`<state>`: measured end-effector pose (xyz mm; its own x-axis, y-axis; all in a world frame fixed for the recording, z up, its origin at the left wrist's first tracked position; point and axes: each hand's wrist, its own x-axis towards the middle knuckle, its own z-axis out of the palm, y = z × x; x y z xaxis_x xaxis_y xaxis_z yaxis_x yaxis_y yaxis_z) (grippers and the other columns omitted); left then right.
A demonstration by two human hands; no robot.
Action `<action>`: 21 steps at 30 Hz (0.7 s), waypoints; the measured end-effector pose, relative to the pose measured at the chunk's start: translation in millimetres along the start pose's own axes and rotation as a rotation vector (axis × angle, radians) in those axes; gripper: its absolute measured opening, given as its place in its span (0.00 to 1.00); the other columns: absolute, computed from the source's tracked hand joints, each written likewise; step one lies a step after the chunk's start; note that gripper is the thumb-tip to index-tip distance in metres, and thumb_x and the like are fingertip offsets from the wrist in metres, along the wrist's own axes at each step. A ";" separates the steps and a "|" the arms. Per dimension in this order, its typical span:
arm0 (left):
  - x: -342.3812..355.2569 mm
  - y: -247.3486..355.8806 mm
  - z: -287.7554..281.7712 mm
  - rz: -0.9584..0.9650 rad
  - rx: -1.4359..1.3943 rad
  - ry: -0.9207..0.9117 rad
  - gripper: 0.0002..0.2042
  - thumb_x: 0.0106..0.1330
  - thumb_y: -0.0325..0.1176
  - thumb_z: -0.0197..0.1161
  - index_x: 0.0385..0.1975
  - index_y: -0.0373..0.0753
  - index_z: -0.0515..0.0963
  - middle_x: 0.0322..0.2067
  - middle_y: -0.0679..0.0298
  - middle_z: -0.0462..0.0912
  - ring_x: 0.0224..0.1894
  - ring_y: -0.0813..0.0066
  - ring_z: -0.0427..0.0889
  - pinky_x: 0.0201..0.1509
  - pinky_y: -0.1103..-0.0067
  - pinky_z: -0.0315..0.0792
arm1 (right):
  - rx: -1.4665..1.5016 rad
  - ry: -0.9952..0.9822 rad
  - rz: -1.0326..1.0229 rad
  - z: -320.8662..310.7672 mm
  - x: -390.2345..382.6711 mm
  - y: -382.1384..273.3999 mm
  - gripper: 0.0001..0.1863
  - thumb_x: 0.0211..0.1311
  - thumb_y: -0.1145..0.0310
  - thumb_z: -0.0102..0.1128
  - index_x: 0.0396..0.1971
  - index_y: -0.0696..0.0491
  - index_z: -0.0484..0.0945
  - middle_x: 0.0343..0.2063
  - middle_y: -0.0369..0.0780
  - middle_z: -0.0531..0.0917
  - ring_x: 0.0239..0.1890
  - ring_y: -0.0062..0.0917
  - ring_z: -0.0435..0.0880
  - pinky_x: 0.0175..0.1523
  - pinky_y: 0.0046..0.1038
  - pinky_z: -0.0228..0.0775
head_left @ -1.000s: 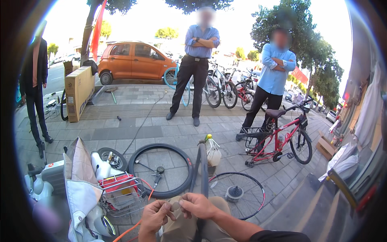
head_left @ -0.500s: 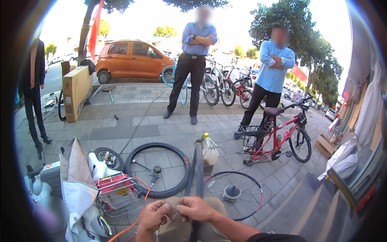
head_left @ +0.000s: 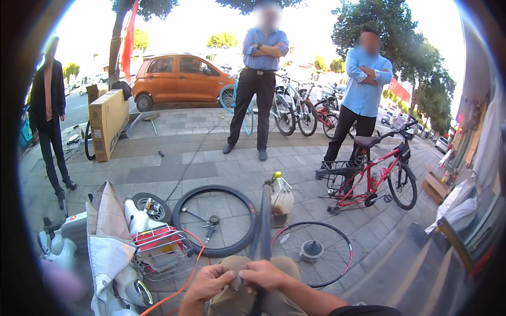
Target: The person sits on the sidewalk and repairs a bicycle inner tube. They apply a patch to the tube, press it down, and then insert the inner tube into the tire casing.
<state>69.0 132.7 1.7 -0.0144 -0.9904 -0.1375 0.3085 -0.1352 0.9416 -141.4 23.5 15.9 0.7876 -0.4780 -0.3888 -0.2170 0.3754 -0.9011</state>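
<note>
Low in the head view, my left hand (head_left: 215, 284) and my right hand (head_left: 261, 279) meet above my khaki-clad knees (head_left: 287, 273), thumbs and fingers pinched around something small and pale that I cannot make out. A dark rubber tube (head_left: 263, 221) hangs behind them and runs down between my legs. A plastic jug with a yellow cap (head_left: 282, 195) stands behind the tube. A loose tyre (head_left: 240, 200) with a gauge pump (head_left: 212, 226) inside its ring lies to the left. A spoked wheel (head_left: 311, 251) lies to the right.
Scooter parts (head_left: 63, 247), a wire basket (head_left: 161, 255) and an orange hose (head_left: 182, 289) lie left. A red bicycle (head_left: 374, 187) and steps (head_left: 400, 274) are right. Three people (head_left: 46, 105) (head_left: 258, 95) (head_left: 358, 95) stand facing me, before a boxed item (head_left: 108, 126), bicycles and an orange car (head_left: 182, 84).
My pinched hands have shifted slightly, the left fingertips now a little lower and closer to the right thumb. The view has swayed slightly; the onlookers keep their places.
</note>
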 end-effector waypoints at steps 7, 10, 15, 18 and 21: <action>15.1 -12.1 13.6 0.094 0.230 0.089 0.11 0.75 0.33 0.70 0.42 0.28 0.85 0.33 0.63 0.90 0.34 0.81 0.86 0.37 0.80 0.79 | 0.349 0.047 0.005 -12.8 -2.5 29.7 0.14 0.77 0.60 0.65 0.47 0.56 0.80 0.33 0.38 0.84 0.30 0.28 0.87 0.32 0.30 0.80; 22.2 -17.8 16.4 0.208 0.348 0.108 0.11 0.73 0.35 0.72 0.42 0.30 0.86 0.32 0.64 0.89 0.32 0.81 0.85 0.35 0.79 0.78 | 0.492 0.022 0.043 -22.5 -1.9 36.0 0.10 0.76 0.61 0.65 0.45 0.52 0.80 0.33 0.36 0.84 0.29 0.26 0.85 0.30 0.28 0.76; 19.6 15.9 35.2 0.427 0.684 0.019 0.05 0.73 0.31 0.71 0.41 0.37 0.84 0.32 0.67 0.86 0.31 0.82 0.81 0.32 0.80 0.75 | 0.688 -0.169 0.155 -41.8 -17.9 29.1 0.07 0.78 0.62 0.64 0.43 0.51 0.81 0.31 0.34 0.86 0.25 0.22 0.85 0.29 0.28 0.77; 22.7 27.0 37.3 0.521 0.815 -0.047 0.06 0.72 0.32 0.72 0.42 0.37 0.85 0.35 0.63 0.86 0.32 0.75 0.84 0.33 0.78 0.77 | 0.680 -0.118 0.158 -39.6 -22.9 25.5 0.07 0.78 0.62 0.64 0.43 0.50 0.80 0.30 0.34 0.85 0.25 0.21 0.84 0.28 0.26 0.75; 25.8 48.2 39.1 0.592 0.962 -0.074 0.10 0.69 0.34 0.74 0.45 0.39 0.85 0.39 0.60 0.87 0.34 0.68 0.85 0.34 0.74 0.78 | 0.654 -0.076 0.114 -34.5 -28.3 19.0 0.07 0.74 0.63 0.68 0.43 0.49 0.82 0.31 0.34 0.84 0.24 0.20 0.81 0.29 0.26 0.74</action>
<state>46.3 99.5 55.5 -0.1758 -0.9007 0.3973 -0.5738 0.4217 0.7021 -187.7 16.8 3.3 0.8242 -0.3586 -0.4382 0.0743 0.8357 -0.5441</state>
